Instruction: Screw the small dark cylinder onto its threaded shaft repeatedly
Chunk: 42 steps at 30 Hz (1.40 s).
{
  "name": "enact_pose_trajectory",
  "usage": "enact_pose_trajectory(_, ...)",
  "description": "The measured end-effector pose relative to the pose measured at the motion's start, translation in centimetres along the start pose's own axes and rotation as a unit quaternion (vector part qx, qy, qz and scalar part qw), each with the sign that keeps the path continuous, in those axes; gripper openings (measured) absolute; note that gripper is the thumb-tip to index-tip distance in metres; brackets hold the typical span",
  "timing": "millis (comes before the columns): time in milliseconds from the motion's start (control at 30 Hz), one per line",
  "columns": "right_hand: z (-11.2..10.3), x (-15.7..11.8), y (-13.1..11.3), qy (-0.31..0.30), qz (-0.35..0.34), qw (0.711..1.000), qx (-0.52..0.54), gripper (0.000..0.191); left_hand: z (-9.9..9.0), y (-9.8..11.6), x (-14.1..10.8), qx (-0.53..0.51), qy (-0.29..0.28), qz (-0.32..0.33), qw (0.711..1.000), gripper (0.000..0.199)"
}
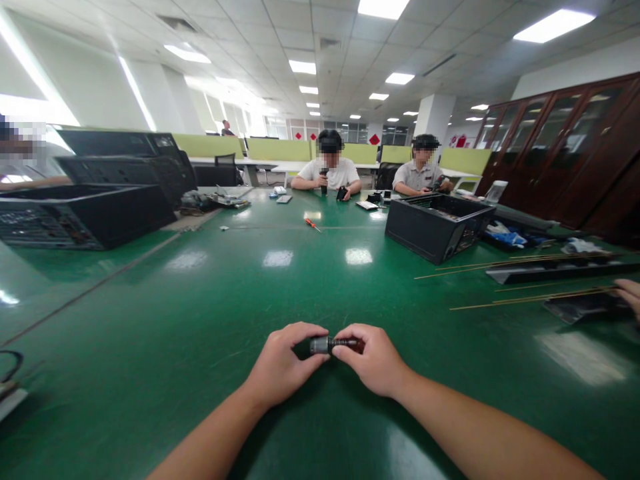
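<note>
Close in front of me, just above the green table, my two hands meet around a small grey metal cylinder (320,345) with a thinner ribbed shaft (345,343). My left hand (283,360) pinches the cylinder between thumb and fingers. The thumb and forefinger of my right hand (375,357) close on the ribbed shaft. A dark brownish end (359,345) of the shaft shows inside the right palm. The piece lies about level, pointing left to right. Its exact kind cannot be made out, and the fingers cover part of it.
An orange screwdriver (313,225) lies farther off on the green table (225,300). Open black computer cases (425,230) stand right and left. Thin brass-coloured rods (530,300) and a co-worker's hand (629,293) are at right. Two people sit opposite; another is at far left.
</note>
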State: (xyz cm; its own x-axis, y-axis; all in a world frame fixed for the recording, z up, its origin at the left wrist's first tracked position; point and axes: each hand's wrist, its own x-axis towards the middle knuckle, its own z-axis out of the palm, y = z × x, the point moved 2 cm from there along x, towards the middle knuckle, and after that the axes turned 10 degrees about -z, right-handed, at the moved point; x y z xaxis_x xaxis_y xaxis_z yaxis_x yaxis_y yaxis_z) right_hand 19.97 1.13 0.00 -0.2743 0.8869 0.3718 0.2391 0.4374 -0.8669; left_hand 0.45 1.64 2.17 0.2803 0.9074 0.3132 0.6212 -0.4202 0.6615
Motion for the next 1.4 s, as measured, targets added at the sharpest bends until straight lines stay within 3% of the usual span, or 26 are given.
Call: enact_pose_trajectory(1400,0.27,0.17,0.76,0.025,0.045,0.993,0.11,0.017,-0.71,-0.62,0.04,0.006,0.048,0.034,0.998,0.025)
